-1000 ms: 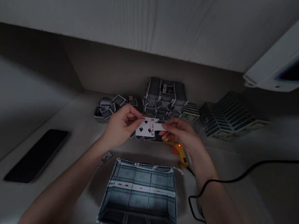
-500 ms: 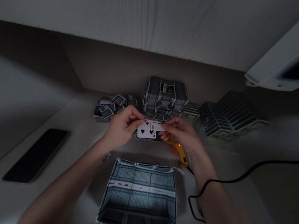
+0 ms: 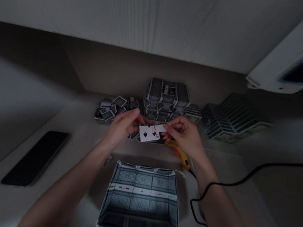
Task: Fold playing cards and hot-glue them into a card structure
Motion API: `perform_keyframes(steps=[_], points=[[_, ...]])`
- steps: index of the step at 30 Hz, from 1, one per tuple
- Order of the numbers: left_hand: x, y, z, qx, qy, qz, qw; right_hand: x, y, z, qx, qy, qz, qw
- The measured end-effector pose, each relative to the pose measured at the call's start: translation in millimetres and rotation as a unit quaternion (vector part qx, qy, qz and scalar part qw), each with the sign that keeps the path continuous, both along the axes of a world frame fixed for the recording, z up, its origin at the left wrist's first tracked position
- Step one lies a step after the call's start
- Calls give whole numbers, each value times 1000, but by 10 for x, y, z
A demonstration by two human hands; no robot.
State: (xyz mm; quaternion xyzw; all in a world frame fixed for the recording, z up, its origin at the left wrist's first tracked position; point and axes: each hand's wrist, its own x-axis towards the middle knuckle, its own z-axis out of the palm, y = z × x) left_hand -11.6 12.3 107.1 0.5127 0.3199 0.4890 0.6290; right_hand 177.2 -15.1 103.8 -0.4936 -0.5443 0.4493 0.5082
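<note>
My right hand point(image 3: 185, 132) pinches the right end of some joined playing cards point(image 3: 147, 134), a five of spades and a piece with a red A showing. At their left edge is my left hand point(image 3: 125, 125), its thumb raised off the cards and its fingers curled close behind, partly hidden. Below my hands stands an open box point(image 3: 140, 197) built from patterned playing cards. Under my right hand lies a yellow glue gun point(image 3: 182, 156) with an orange trigger, its front end hidden.
Behind are a block of card-built boxes point(image 3: 167, 97), a pile of folded cards point(image 3: 112, 108) and stepped rows of folded cards point(image 3: 233, 117). A black phone point(image 3: 36, 158) lies left. A black cable point(image 3: 241, 183) crosses my right forearm. A board point(image 3: 159, 22) overhangs the desk.
My left thumb has lifted off the cards. The cards have tilted slightly, their left end dipping a little. The glue gun's small light no longer shows.
</note>
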Motion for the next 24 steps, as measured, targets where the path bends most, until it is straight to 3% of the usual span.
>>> perform_keyframes(steps=[3, 7, 10, 20, 24], points=[[51, 27, -40, -37, 74, 40, 996, -18, -43, -1, 44, -69, -18, 996], [53, 33, -95, -65, 118, -23, 991, -44, -109, 20, 102, -161, -32, 981], [27, 34, -116, -80, 129, -37, 988, -61, -148, 51, 146, -207, -31, 967], [17, 41, -116, -13, 158, -65, 985, -85, -215, 113, 183, -264, -21, 947], [16, 41, -125, 12, 172, -51, 984, -102, -232, 117, 182, -256, -30, 949]])
